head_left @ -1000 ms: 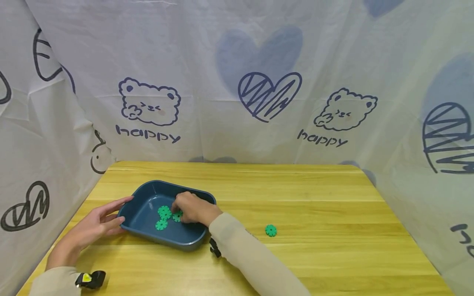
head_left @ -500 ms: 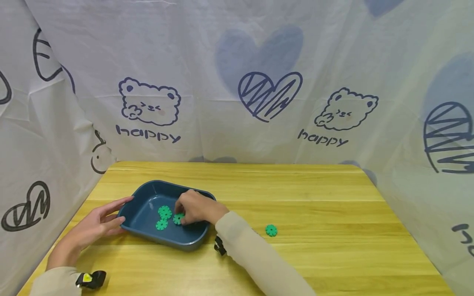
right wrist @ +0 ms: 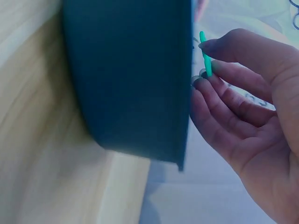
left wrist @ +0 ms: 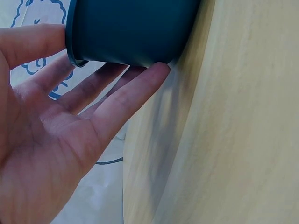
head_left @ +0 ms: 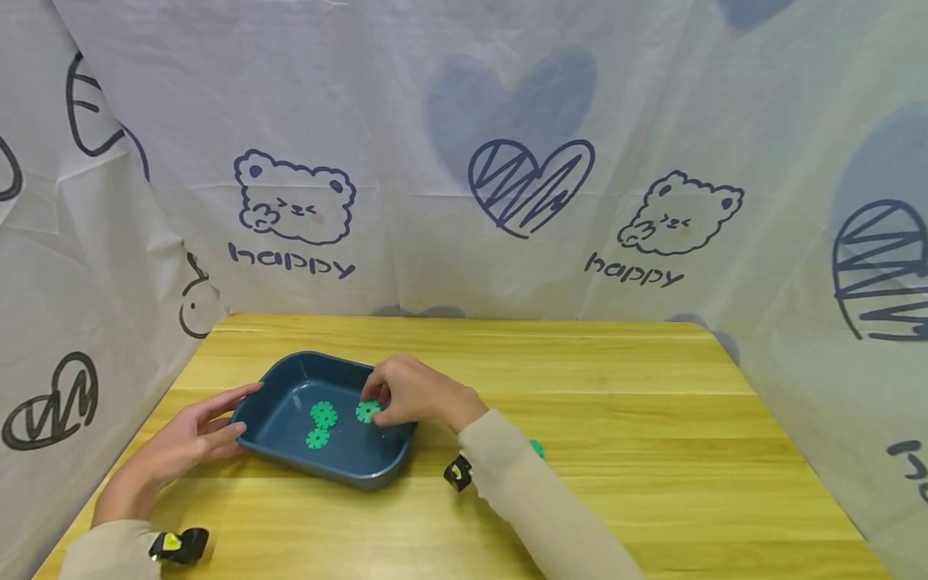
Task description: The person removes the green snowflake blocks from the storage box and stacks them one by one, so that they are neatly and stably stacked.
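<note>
A dark blue rounded bin (head_left: 326, 471) stands on the wooden table. My left hand (head_left: 177, 431) is at its left end, and in the left wrist view straight fingers (left wrist: 126, 98) touch the rim and outer wall. My right hand (head_left: 420, 391) pinches a green notched interlocking disc (head_left: 367, 412) between thumb and fingers. In the right wrist view that disc (right wrist: 206, 55) appears edge-on, just above the level of the rim. Inside the bin lie more green discs (head_left: 323, 415), two overlapping and another just in front (head_left: 316, 439).
One more green disc (head_left: 537, 448) lies on the table (head_left: 652, 451) right of the bin, mostly hidden behind the right sleeve (head_left: 536, 491). A white printed cloth (head_left: 428, 274) hangs behind the table and along both sides.
My right hand has lifted the pinched disc off the bin's floor and moved it up and to the right. The right sleeve now partly covers the disc on the table. The left hand stays put.
</note>
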Available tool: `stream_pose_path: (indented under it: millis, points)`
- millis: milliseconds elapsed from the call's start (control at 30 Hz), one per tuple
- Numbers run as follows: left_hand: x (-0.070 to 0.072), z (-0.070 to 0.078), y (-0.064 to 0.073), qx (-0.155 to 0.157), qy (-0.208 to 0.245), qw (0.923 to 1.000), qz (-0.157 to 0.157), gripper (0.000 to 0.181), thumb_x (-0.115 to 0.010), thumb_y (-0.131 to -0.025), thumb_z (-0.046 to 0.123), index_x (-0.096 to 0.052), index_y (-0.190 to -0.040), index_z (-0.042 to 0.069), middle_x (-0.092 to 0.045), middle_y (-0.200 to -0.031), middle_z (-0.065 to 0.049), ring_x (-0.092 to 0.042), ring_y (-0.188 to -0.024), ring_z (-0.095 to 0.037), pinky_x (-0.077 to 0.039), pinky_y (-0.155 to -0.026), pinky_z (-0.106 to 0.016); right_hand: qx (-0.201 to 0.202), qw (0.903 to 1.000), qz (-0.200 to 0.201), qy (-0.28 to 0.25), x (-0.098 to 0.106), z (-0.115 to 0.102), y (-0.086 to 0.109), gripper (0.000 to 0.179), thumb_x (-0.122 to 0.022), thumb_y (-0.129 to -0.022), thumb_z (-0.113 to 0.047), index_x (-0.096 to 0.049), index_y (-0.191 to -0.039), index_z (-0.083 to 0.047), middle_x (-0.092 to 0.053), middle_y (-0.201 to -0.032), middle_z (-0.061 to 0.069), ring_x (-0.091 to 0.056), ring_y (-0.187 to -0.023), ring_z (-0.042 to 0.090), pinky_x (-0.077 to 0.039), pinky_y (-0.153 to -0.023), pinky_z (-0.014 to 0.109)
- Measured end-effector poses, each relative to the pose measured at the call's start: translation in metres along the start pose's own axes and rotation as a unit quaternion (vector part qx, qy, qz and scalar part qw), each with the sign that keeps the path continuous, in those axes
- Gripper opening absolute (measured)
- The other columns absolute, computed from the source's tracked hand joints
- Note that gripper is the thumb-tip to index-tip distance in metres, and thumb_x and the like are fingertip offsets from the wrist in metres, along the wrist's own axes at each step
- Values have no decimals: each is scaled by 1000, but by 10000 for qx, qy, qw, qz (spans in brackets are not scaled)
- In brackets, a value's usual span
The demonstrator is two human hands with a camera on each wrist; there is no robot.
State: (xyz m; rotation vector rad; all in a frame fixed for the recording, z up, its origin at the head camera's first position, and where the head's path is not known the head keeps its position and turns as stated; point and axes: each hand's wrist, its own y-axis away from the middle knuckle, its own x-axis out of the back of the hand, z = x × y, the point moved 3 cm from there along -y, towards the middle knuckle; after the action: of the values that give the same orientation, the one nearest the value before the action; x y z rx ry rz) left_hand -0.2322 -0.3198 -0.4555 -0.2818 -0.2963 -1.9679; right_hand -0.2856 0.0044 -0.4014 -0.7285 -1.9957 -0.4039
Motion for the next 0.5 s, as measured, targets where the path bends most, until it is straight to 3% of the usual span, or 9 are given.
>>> stream_pose_path:
  millis: [233,500]
  points:
    - [0,1,0,150,-206,9996,83,65,-58,-106,15,-28,-162,4,-34,-160,0,-58,-114,14,-63,-88,-29,-54,9996,224,-191,17,9,24,23,-80,-87,-16,-80,-109,-9,-74,-105,2,-65,-86,7,-54,-75,11]
    - [0,0,0,79,-233,9997,86,64,-58,-106,14,-28,-162,4,-36,-153,15,-58,-114,15,-63,-88,-29,-57,9985,412,-356,29,20,53,19,-79,-87,-12,-79,-105,-6,-74,-103,4,-69,-91,20,-57,-77,18]
